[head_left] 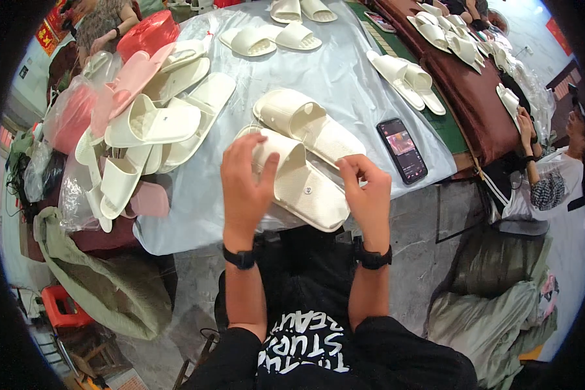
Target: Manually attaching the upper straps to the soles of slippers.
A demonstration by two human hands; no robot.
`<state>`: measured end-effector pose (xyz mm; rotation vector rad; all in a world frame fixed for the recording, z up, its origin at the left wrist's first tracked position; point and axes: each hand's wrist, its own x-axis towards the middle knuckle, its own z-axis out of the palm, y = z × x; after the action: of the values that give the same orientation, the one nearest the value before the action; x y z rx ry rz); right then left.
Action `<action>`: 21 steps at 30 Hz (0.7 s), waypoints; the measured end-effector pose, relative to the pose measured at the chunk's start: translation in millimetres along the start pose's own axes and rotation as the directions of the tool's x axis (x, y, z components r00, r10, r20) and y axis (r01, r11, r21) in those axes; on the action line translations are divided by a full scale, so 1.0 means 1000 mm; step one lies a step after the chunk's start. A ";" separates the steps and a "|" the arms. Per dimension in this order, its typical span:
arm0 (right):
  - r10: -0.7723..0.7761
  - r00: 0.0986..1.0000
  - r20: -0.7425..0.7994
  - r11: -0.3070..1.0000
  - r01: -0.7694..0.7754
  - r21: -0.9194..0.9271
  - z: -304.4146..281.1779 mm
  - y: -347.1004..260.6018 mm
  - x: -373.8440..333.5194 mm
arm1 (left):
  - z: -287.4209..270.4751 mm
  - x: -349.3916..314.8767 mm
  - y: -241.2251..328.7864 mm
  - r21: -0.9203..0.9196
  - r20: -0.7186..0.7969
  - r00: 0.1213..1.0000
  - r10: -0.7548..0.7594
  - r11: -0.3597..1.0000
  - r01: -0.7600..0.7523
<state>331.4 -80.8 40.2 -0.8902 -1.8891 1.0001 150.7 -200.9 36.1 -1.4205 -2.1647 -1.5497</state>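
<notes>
A pair of cream ribbed slippers lies in front of me on the table: the near slipper (pixel 309 192) overlaps the far slipper (pixel 296 110). A small round sticker sits on the near insole. My left hand (pixel 247 182) is curled at the near slipper's strap, its thumb and fingers against the strap. At the right edge of the pair, my right hand (pixel 368 192) has thumb and forefinger pinched together beside the far slipper's sole. Whatever is between those fingertips is too small to make out. Thin clear strands show near the strap openings.
A pile of cream slippers (pixel 153 123) and pink slippers (pixel 133 84) lies left. A phone (pixel 403 151) with its screen lit rests right, on the plastic-covered table (pixel 344 65). More cream pairs (pixel 406 79) lie farther off. A co-worker (pixel 552 175) handles a slipper at right.
</notes>
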 end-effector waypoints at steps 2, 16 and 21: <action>-0.006 0.996 -0.091 0.999 0.002 -0.050 -0.007 0.017 0.004 | 0.004 0.022 -0.013 0.073 0.108 0.993 -0.051 0.996 0.043; -0.089 0.984 0.155 0.946 0.132 -0.297 0.025 0.043 0.082 | 0.006 0.078 -0.073 0.108 0.462 0.867 -0.188 0.982 0.156; -0.013 0.934 0.356 0.974 0.092 -0.207 0.050 0.030 0.100 | 0.005 0.096 -0.101 0.021 0.649 0.689 -0.324 0.912 0.409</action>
<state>251.2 1.3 27.6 -0.8189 -2.3532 0.9791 24.9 -141.6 20.4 -1.8627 -2.9557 -1.4692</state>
